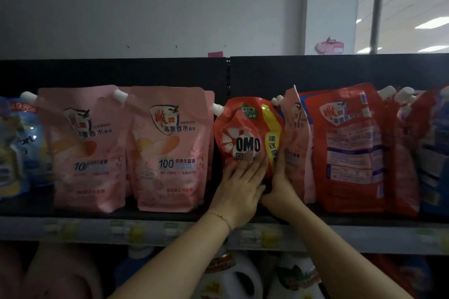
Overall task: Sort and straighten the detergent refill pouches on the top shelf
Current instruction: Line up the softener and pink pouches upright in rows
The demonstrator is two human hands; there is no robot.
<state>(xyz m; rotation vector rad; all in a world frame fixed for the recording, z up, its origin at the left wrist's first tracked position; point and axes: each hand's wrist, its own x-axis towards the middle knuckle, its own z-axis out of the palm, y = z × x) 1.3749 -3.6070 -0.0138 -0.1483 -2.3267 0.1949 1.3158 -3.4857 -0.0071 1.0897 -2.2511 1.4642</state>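
Observation:
A red OMO refill pouch (245, 133) stands slumped in the middle of the top shelf (170, 213). My left hand (239, 188) lies flat on its lower front, fingers spread. My right hand (279, 182) holds the pouch's right lower edge, fingers reaching up between it and a pink pouch (297, 143) turned sideways. Two upright pink pouches (85, 148) (170, 148) stand to the left. A red pouch (349, 148) with its back label outward stands to the right.
A blue pouch (19, 148) sits at the far left and more red and blue pouches (430, 153) crowd the far right. Price tags line the shelf rail (136, 230). Detergent bottles (233, 277) stand on the shelf below.

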